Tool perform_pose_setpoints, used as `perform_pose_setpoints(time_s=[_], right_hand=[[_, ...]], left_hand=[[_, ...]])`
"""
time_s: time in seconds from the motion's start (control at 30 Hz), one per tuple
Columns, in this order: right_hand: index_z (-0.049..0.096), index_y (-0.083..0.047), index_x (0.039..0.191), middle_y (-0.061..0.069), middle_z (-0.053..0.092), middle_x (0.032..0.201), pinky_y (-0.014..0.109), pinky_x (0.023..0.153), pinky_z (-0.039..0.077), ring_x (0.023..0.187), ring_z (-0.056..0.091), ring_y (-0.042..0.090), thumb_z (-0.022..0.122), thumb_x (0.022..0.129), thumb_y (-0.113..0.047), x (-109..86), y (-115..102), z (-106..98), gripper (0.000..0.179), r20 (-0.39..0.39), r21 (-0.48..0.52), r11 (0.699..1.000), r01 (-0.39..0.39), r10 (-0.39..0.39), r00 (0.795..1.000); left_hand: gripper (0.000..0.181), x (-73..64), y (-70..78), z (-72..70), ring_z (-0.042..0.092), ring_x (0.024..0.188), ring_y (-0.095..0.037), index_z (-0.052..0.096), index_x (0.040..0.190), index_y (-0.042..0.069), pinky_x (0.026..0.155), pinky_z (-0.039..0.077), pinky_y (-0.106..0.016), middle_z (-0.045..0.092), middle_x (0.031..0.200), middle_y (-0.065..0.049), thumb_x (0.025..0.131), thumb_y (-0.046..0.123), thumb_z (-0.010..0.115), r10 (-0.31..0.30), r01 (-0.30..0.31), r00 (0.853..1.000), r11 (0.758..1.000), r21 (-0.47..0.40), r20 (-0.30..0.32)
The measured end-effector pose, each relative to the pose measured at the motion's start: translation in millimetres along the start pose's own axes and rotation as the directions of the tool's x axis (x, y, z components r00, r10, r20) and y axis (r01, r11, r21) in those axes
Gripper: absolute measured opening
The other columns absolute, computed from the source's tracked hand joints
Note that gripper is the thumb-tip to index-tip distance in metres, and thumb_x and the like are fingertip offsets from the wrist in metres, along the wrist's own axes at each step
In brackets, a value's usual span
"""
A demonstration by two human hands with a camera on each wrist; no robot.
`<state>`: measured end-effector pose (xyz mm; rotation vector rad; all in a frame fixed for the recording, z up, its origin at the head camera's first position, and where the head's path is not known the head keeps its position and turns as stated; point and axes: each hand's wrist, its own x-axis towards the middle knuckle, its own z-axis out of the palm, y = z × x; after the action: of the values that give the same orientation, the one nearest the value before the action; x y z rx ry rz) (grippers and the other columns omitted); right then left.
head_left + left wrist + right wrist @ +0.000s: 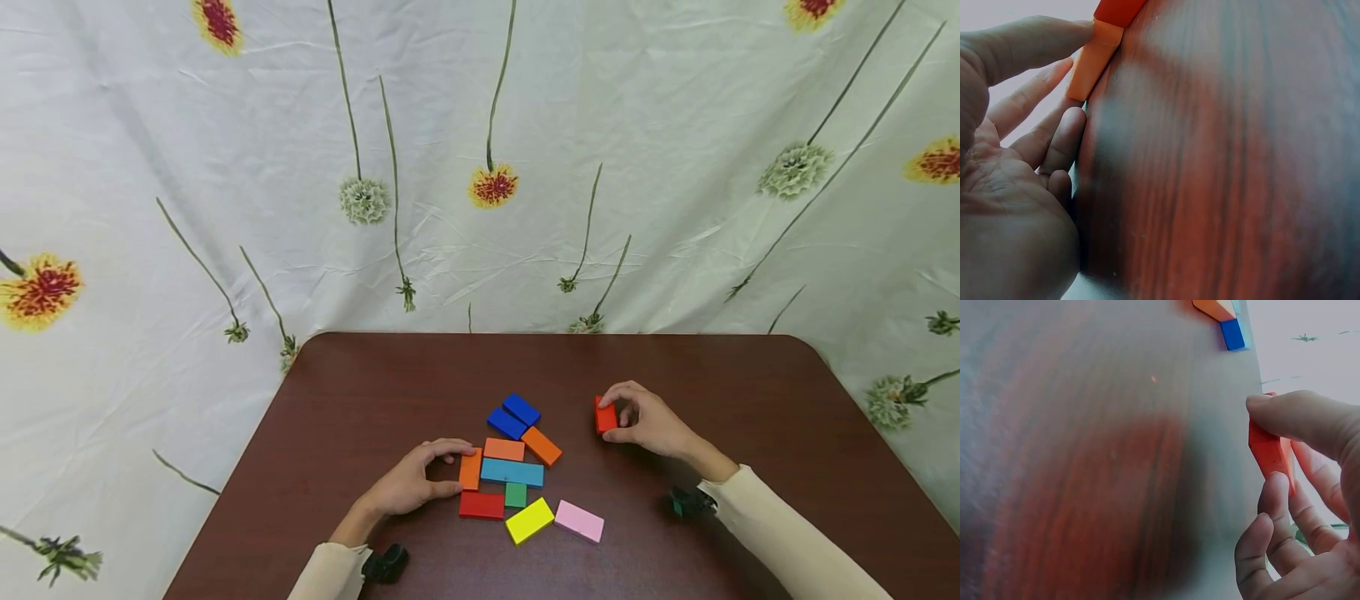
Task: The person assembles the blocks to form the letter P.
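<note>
Now, right hand (pixel 641 421): we see thumb and fingers pinching a red block (pixel 606 417), well apart from the other blocks; whether it touches the table (pixel 675 367) we cannot tell.
Left hand (pixel 412 479): thumb and fingers hold an orange block (pixel 470 469) by its ends, at the cluster's left edge, the second red block (pixel 482 505) just beside its near end.
Light-blue bar (pixel 512 472): mid-cluster, the green block (pixel 515 495) close on its near side.
Blocks in hand: we judge this step to be placing or adjusting, one per hand.
Next move: we think it calls for light fingers on the orange block, sparing its neighbours, and a steady red pinch.
</note>
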<state>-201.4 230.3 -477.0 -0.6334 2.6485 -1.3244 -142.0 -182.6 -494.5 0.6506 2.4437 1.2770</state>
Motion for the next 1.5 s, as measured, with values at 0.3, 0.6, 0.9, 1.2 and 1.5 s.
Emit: perform_pose_setpoints(time_s=[0.3, 0.6, 0.9, 1.2, 1.5], right_hand=[[0.066, -0.003, 0.111, 0.021, 0.055, 0.130, 0.024, 0.070, 0.047, 0.072, 0.054, 0.010, 0.086, 0.077, -0.007, 6.5, 5, -6, 0.040, -0.007, -0.008, 1.000, -0.006, 0.006, 1.000], [0.067, -0.002, 0.108, 0.021, 0.058, 0.127, 0.024, 0.069, 0.047, 0.071, 0.055, 0.007, 0.086, 0.076, -0.007, 6.2, 14, -4, 0.037, -0.037, -0.061, 0.998, -0.022, 0.019, 0.999], [0.064, 0.003, 0.114, 0.029, 0.046, 0.141, 0.022, 0.071, 0.048, 0.080, 0.057, 0.012, 0.083, 0.080, -0.006, 3.5, 19, -6, 0.040, 0.008, 0.054, 0.996, -0.070, 0.070, 0.998], [0.062, 0.005, 0.118, 0.028, 0.052, 0.134, 0.022, 0.066, 0.047, 0.079, 0.058, 0.010, 0.080, 0.082, -0.005, 4.4, 21, -11, 0.041, 0.064, 0.159, 0.980, -0.117, 0.108, 0.992], [0.062, 0.006, 0.119, 0.029, 0.052, 0.136, 0.022, 0.067, 0.047, 0.079, 0.057, 0.011, 0.080, 0.083, -0.004, 3.2, 23, -11, 0.041, 0.062, 0.170, 0.979, -0.116, 0.107, 0.992]], left_hand=[[0.047, -0.7, 0.8, 0.5, 0.051, 0.114, -0.023, 0.061, 0.136, 0.021, 0.100, 0.042, -0.038, 0.056, 0.142, -0.003, 0.091, 0.022, 0.074, -0.008, 0.008, 1.000, 1.000, -0.014, -0.001], [0.047, -0.9, 0.3, 0.5, 0.051, 0.114, -0.024, 0.061, 0.135, 0.020, 0.100, 0.042, -0.036, 0.056, 0.142, -0.003, 0.091, 0.021, 0.074, -0.002, 0.002, 1.000, 1.000, -0.025, -0.001], [0.048, -0.3, 0.1, 0.5, 0.051, 0.115, -0.024, 0.060, 0.136, 0.020, 0.100, 0.042, -0.038, 0.055, 0.144, -0.004, 0.091, 0.022, 0.074, -0.003, 0.003, 1.000, 1.000, -0.021, 0.002], [0.051, -1.0, -1.1, 0.9, 0.051, 0.114, -0.022, 0.059, 0.137, 0.019, 0.100, 0.042, -0.036, 0.054, 0.144, -0.004, 0.089, 0.022, 0.076, 0.000, 0.000, 1.000, 1.000, -0.011, -0.004], [0.047, 1.4, -2.1, 1.0, 0.051, 0.111, -0.022, 0.063, 0.131, 0.020, 0.097, 0.044, -0.033, 0.059, 0.137, -0.003, 0.087, 0.023, 0.078, 0.002, -0.002, 1.000, 1.000, -0.012, -0.016]])
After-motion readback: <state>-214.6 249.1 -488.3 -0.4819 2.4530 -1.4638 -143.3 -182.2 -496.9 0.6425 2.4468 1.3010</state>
